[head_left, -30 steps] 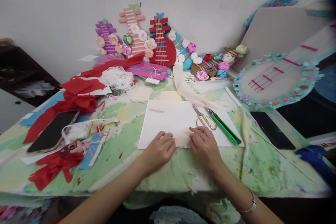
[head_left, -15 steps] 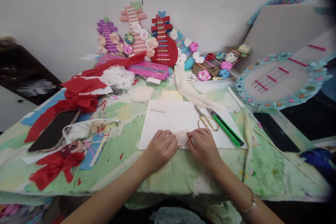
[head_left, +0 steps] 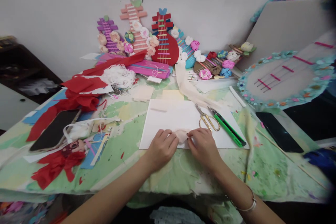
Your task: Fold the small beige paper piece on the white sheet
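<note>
Between my two hands is a small piece of pale pink crepe paper (head_left: 181, 135), over the front edge of a white board (head_left: 168, 117). My left hand (head_left: 163, 147) is closed on the paper's left end. Its right end is pinched by my right hand (head_left: 202, 143), whose wrist wears a silver bangle. Gold-handled scissors (head_left: 208, 120) and a green utility knife (head_left: 229, 129) lie on the board beyond my right hand. A thin folded strip of pale paper (head_left: 158, 109) rests on the board's upper left.
Pipa-shaped crafts, one of them red (head_left: 166, 45), lean on the wall. Red crepe paper (head_left: 81, 92), white string (head_left: 119, 78) and a dark phone (head_left: 55, 131) lie at the left. A cream crepe strip (head_left: 185, 82) trails behind the board. Another phone (head_left: 279, 132) is at the right.
The pink paper between my hands looks slightly more bunched and raised. Both hands keep nearly the same place, and the whole view has shifted slightly.
</note>
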Tool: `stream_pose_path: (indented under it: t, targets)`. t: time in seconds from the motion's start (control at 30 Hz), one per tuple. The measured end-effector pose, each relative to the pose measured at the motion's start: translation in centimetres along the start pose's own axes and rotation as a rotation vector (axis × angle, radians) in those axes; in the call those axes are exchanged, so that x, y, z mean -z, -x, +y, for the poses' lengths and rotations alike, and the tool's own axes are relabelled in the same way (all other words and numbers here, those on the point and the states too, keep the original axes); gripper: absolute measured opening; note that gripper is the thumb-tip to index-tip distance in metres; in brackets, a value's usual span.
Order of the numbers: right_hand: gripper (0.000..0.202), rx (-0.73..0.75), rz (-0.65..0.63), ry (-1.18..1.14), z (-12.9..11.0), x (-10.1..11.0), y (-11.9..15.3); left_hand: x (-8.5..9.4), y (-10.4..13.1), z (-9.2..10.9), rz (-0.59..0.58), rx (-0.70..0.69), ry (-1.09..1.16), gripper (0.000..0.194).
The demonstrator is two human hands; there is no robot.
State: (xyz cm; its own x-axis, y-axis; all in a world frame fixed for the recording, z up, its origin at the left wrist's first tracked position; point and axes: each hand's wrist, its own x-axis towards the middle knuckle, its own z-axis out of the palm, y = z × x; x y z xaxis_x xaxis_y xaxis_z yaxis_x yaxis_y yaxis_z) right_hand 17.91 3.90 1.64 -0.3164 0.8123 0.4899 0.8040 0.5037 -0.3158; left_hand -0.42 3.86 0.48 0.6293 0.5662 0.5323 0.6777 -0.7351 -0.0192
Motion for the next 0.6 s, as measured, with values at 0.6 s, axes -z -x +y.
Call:
stream_pose_path:
  t: [0.6]
  targets:
    - [0.016,0.134,0.033,-0.164,2.4,-0.1,0.5,-0.2,0.6,-1.3,0.04,0.19,0.269,0.013]
